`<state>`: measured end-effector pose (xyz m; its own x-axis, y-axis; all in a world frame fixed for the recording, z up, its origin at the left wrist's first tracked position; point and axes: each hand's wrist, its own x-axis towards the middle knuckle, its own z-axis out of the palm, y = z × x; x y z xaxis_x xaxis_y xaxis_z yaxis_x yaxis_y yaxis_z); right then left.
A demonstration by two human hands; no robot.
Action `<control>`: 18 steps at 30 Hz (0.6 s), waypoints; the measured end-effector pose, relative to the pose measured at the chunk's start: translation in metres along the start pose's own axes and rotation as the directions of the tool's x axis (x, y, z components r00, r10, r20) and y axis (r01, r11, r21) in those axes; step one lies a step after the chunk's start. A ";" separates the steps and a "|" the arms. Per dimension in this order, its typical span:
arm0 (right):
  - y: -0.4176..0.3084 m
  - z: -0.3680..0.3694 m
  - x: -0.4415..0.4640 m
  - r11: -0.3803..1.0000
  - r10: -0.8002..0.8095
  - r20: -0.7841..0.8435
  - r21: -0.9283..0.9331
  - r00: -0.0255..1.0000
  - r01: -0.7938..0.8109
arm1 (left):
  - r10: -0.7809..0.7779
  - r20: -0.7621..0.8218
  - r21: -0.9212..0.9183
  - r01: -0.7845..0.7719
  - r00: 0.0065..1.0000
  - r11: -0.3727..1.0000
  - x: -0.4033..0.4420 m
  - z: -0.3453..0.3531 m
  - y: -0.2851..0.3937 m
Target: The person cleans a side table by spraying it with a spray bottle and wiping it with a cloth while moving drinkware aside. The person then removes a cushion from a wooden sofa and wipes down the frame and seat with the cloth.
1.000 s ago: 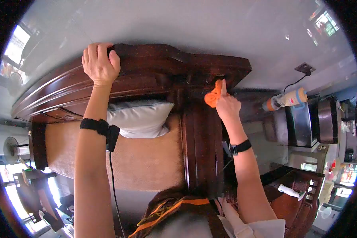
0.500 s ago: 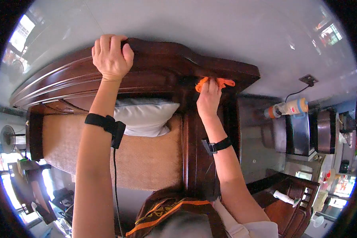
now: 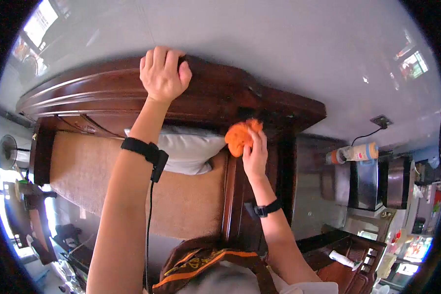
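My left hand [image 3: 164,76] rests over the top edge of a dark wooden sofa backrest [image 3: 215,81], its fingers curled round the rim. In my right hand [image 3: 256,154] is a bunched orange cloth [image 3: 238,138], held in front of the backrest above the wooden armrest [image 3: 237,196]. A grey-white pillow [image 3: 193,149] leans against the backrest between my arms. Beneath it lies the tan seat cushion [image 3: 103,171]. Both wrists wear black straps, and a cable runs down from the left one.
A grey wall [image 3: 279,44] rises behind the sofa, with a socket [image 3: 381,121] and plugged-in cord at right. Bottles [image 3: 361,152] stand on dark furniture nearby. Lower right, a white bottle [image 3: 344,259] lies on a wooden seat. A fan [image 3: 8,152] stands at far left.
My right hand has drawn the orange cloth down and left, off the backrest's ledge. My left hand still grips the top rim; the view has shifted slightly.
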<state>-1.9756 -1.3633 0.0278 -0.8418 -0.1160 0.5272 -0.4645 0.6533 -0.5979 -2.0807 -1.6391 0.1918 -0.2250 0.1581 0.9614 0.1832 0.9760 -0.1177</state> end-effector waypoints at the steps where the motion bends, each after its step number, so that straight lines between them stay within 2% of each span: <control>1: -0.014 0.006 0.012 1.000 -0.028 -0.045 -0.005 0.999 0.028 | 0.002 0.013 -0.015 -0.002 1.000 1.000 -0.004 -0.004 0.003; 2: -0.018 0.022 0.031 1.000 -0.015 0.005 0.013 1.000 0.015 | 0.009 0.016 -0.026 -0.008 1.000 1.000 -0.005 -0.003 0.002; 3: -0.008 0.045 0.040 0.990 -0.022 0.029 -0.137 0.999 0.026 | 0.012 0.034 -0.027 -0.011 0.999 1.000 -0.008 -0.005 0.003; 5: -0.012 0.049 0.064 0.954 0.201 0.170 -0.259 0.965 -0.153 | 0.015 -0.007 -0.028 -0.015 1.000 0.999 -0.005 -0.002 0.001; 6: -0.010 0.052 0.059 0.954 0.202 0.177 -0.256 0.963 -0.154 | 0.009 -0.010 -0.044 -0.009 1.000 0.999 -0.006 -0.001 0.001; 8: -0.001 0.048 0.047 0.958 0.007 0.134 -0.284 0.991 0.031 | 0.005 0.011 -0.058 -0.004 1.000 0.998 -0.008 -0.003 0.003; 9: 0.002 0.038 0.040 0.957 -0.008 0.126 -0.286 0.992 0.044 | 0.003 0.018 -0.061 -0.002 1.000 0.998 -0.004 -0.004 0.002; 11: 0.003 0.014 0.016 0.995 0.076 0.191 0.049 0.979 -0.087 | -0.019 0.043 -0.059 0.022 0.999 0.998 -0.004 -0.006 0.002; 13: -0.020 -0.014 0.017 0.953 0.142 -0.185 0.292 0.972 -0.083 | -0.033 0.046 -0.072 0.036 0.998 0.997 -0.005 -0.005 0.001; 14: -0.034 -0.030 0.038 0.970 0.087 -0.407 0.243 0.909 0.016 | -0.044 0.060 -0.086 0.049 0.997 0.995 -0.005 -0.006 0.001; 15: -0.040 -0.043 0.055 0.980 0.031 -0.602 0.177 0.798 0.096 | -0.038 0.050 -0.092 0.042 0.998 0.995 -0.006 -0.006 0.001; 17: -0.012 -0.061 0.087 0.996 0.064 -0.448 0.085 0.892 -0.029 | -0.063 0.101 -0.107 0.074 0.993 0.992 -0.005 -0.011 0.004; 18: -0.007 -0.054 0.101 0.982 -0.043 -0.400 -0.187 0.915 -0.035 | -0.070 0.113 -0.122 0.084 0.991 0.989 -0.005 -0.012 0.004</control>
<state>-2.0428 -1.3391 0.1183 -0.6403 0.1649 0.7503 -0.3751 0.7853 -0.4927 -2.0677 -1.6378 0.1892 -0.3440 0.1050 0.9331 0.2793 0.9602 -0.0051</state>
